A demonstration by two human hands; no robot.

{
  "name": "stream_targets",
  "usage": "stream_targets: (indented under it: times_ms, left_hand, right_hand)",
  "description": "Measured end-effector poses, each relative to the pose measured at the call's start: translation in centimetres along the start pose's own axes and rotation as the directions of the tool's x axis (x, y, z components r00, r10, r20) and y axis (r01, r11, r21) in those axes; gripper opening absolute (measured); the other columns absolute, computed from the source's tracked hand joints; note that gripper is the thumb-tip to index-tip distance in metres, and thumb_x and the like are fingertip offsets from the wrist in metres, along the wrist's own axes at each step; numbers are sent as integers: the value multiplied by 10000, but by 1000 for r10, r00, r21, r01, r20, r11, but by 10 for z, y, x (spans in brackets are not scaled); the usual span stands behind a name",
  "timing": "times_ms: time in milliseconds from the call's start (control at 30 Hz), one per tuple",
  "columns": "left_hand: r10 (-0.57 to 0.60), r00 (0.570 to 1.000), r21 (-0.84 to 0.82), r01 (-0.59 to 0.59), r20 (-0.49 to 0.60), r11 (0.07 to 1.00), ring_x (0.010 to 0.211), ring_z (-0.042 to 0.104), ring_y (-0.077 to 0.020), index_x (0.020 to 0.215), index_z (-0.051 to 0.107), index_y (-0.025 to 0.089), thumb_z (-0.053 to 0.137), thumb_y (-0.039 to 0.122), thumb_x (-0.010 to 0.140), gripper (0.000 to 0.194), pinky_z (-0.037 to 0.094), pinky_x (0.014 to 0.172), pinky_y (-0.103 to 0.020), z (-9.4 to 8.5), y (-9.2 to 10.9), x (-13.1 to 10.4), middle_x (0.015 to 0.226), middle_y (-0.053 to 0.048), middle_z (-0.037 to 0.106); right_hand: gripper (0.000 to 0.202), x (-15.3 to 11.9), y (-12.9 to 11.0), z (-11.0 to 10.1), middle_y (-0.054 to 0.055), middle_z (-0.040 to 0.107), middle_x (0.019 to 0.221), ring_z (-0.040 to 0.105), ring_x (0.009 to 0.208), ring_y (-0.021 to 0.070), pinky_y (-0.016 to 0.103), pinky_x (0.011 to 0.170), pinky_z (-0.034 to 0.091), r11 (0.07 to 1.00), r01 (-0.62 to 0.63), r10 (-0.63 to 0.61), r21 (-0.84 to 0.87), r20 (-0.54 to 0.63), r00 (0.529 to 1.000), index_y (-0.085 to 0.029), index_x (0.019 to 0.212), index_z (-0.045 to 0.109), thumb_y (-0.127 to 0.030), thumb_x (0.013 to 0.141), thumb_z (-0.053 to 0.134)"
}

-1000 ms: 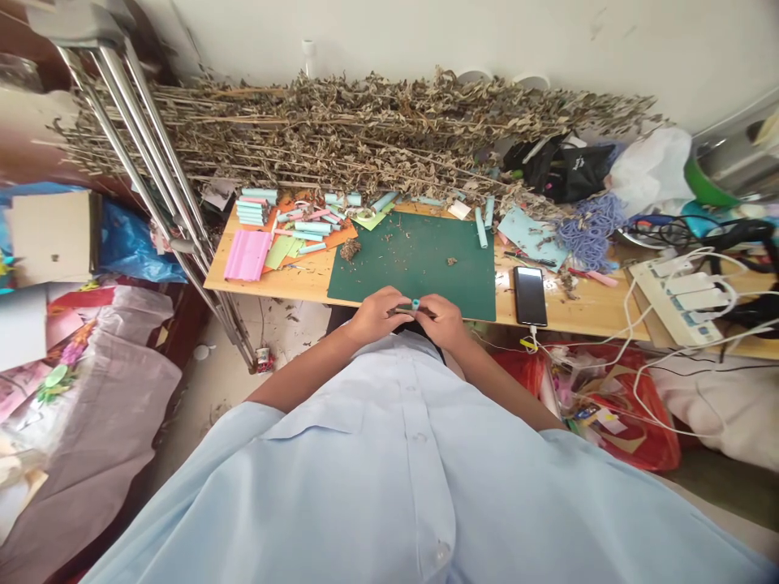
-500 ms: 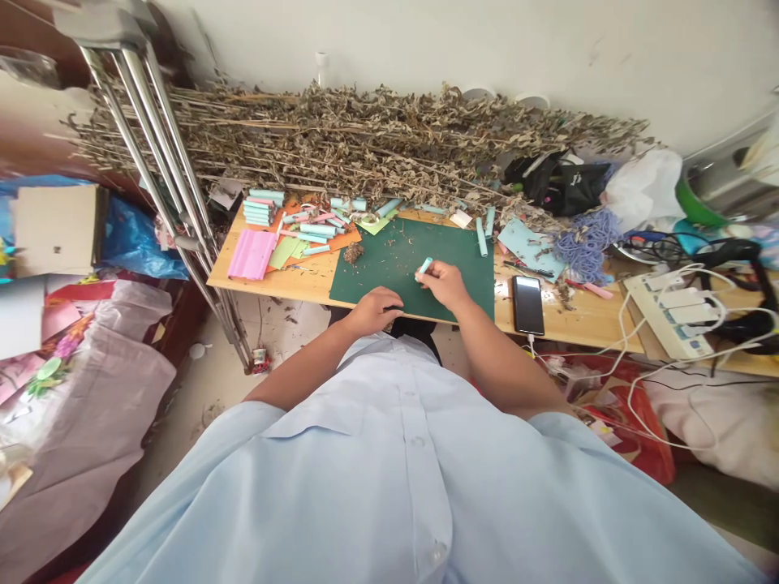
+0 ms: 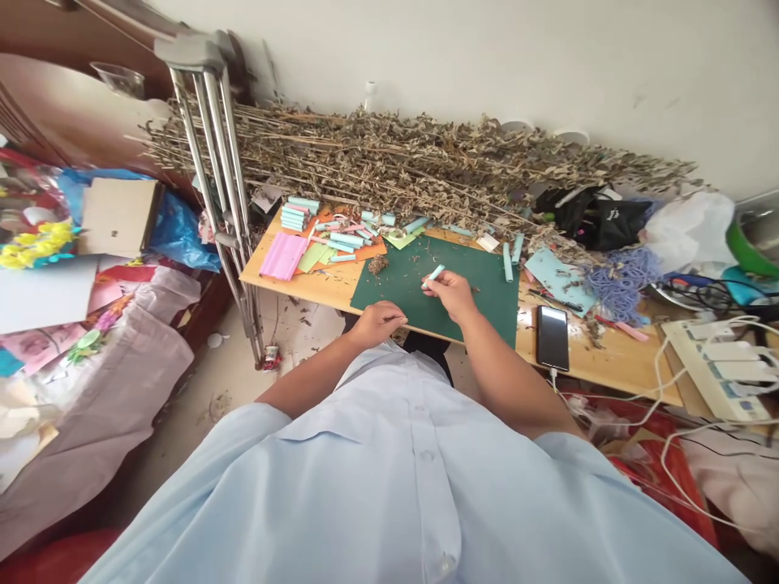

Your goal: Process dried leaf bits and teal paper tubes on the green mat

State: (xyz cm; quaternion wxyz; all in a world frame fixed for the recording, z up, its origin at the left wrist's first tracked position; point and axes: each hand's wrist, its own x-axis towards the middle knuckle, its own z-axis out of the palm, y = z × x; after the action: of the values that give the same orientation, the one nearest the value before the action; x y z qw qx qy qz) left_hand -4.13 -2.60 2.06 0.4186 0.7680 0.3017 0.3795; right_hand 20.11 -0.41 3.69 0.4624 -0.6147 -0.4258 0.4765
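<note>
Hands over green cutting mat (image 3: 462, 304) at near edge of wooden worktop (image 3: 316, 285). Right hand (image 3: 454, 292) raised a little above mat centre, its grip pinched together on a short pale-blue paper roll (image 3: 434, 275), which sticks out up-left from the fingertips. Left hand (image 3: 377, 322) sits at the mat's near edge, fingers curled in; whether anything is in that grip cannot be told from this angle, possibly a bit of dried stem. Small crumbled heap of dried leaf (image 3: 378, 264) on the mat's far left corner, loose flecks scattered across the mat. Beyond it, an orange sheet (image 3: 365, 253) carrying more blue and pink rolls (image 3: 346, 240), a neat stack of blue rolls (image 3: 295, 214) behind, pink sheets (image 3: 283, 255) at the left end. Single blue roll (image 3: 507, 263) lies just off the mat's right edge; pale-blue paper (image 3: 560, 280) next to it. Black phone (image 3: 553, 337) face up right of the mat, cable at its near end. Long bundle of dried leafy stalks (image 3: 426, 162) along the wall. Metal crutches (image 3: 222, 162) lean at the worktop's left end. White power strip (image 3: 718, 369) far right.
</note>
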Motion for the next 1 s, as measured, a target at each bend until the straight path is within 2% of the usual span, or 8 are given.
stream_targets:
  times_ms: [67,167,233,333,467,600,833,1000]
  left_hand:
    - [-34,996,81,40,-86,996,898,720,-207,852,790,219,682,396,975,241,595,888,-386,-7,-8,8,891,-64,783]
    - [-119,962,253,182,-246,950,979,713,-245,921,787,222,695,367,954,174,591,956,-441,-24,-21,27,965,-80,777]
    - [-167,934,355,280,-317,892,1078,695,-281,1026,771,211,710,322,937,155,569,1021,-479,-39,-28,41,1065,-101,764]
    - [-218,900,453,385,-378,804,1245,628,-358,1201,712,192,763,297,898,324,504,1112,-531,-54,-35,63,1217,-155,709]
    - [-258,908,501,401,-331,767,1287,593,-404,1253,660,191,818,260,835,452,470,1133,-570,-59,-44,82,1270,-179,680]
    - [-259,917,523,387,-302,759,1262,603,-402,1235,656,194,768,198,840,410,476,1123,-578,-56,-52,87,1226,-175,693]
    - [-230,920,503,369,-318,781,1214,632,-363,1181,672,223,728,187,842,346,500,1113,-548,-57,-51,73,1185,-140,715]
    - [-258,915,459,381,-310,802,1199,646,-336,1142,684,214,692,192,858,285,513,1102,-534,-58,-45,61,1175,-132,726]
  right_hand:
    - [428,1,1,-3,66,746,867,672,777,219,405,793,585,979,113,-127,-173,-73,989,-204,884,734,-596,727,808]
    - [372,-10,6,-6,80,743,904,635,759,223,399,780,543,859,214,-270,-464,-55,961,-212,855,730,-581,804,734]
    - [328,-19,12,-5,81,740,907,639,774,230,386,771,522,797,227,-295,-560,-33,955,-223,840,720,-550,849,696]
    - [273,-28,20,-2,79,739,885,652,800,240,374,771,505,736,212,-306,-643,-36,951,-234,812,701,-495,888,673]
    - [219,-29,24,2,86,750,920,664,847,249,367,793,510,704,207,-328,-680,-53,943,-236,852,710,-447,897,675]
    - [173,-29,26,1,87,744,924,677,883,258,376,828,520,695,234,-351,-680,-37,936,-232,838,712,-395,885,679]
    - [290,-32,34,-5,113,769,1068,704,961,281,442,921,555,743,250,-352,-621,-44,935,-213,1079,756,-365,833,736]
    - [273,-36,35,-7,119,774,1098,711,1009,289,456,956,550,758,272,-373,-593,-51,926,-224,1058,762,-402,857,712]
